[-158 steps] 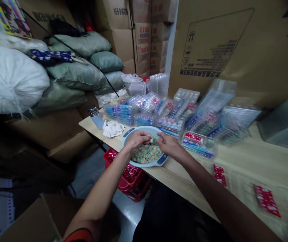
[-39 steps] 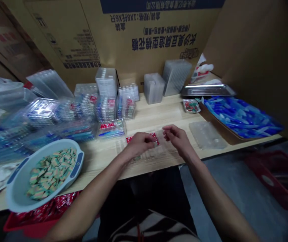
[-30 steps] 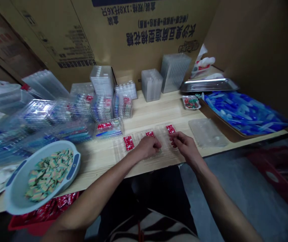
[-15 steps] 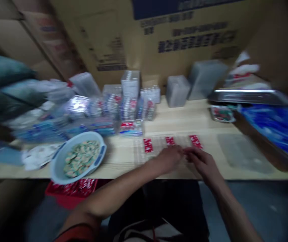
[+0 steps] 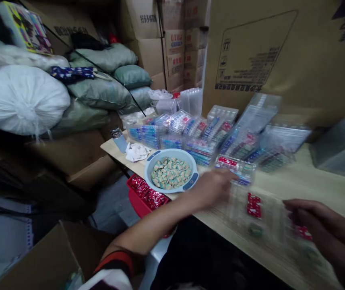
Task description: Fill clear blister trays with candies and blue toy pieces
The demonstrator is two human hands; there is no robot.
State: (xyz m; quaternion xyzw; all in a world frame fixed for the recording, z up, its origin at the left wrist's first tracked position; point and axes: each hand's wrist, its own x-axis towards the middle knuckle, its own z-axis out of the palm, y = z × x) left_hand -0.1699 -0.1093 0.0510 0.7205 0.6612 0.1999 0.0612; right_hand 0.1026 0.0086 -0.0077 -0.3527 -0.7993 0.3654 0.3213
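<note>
My left hand [image 5: 212,186] hovers over the wooden table [image 5: 308,185], between a pale blue bowl [image 5: 148,168] of small wrapped candies [image 5: 170,173] and a clear blister tray [image 5: 235,209] holding a red packet [image 5: 253,204]. It is motion-blurred, so its fingers do not show clearly. My right hand [image 5: 321,225] is low at the right, above another clear tray with a red packet [image 5: 303,232]. Its fingers look loosely curled but smeared, and I cannot make out anything in them.
Stacks of filled clear packs [image 5: 202,137] crowd the table behind the bowl. A red basket of red packets [image 5: 143,193] sits under the table edge. A white cloth [image 5: 136,152] and a metal bottle [image 5: 118,139] lie at the corner. Sacks [image 5: 21,98] and cardboard boxes [image 5: 172,40] fill the left.
The view has swung left, back toward the bowl. My left hand has left the trays and moved toward the bowl; my right hand stays over the trays.
</note>
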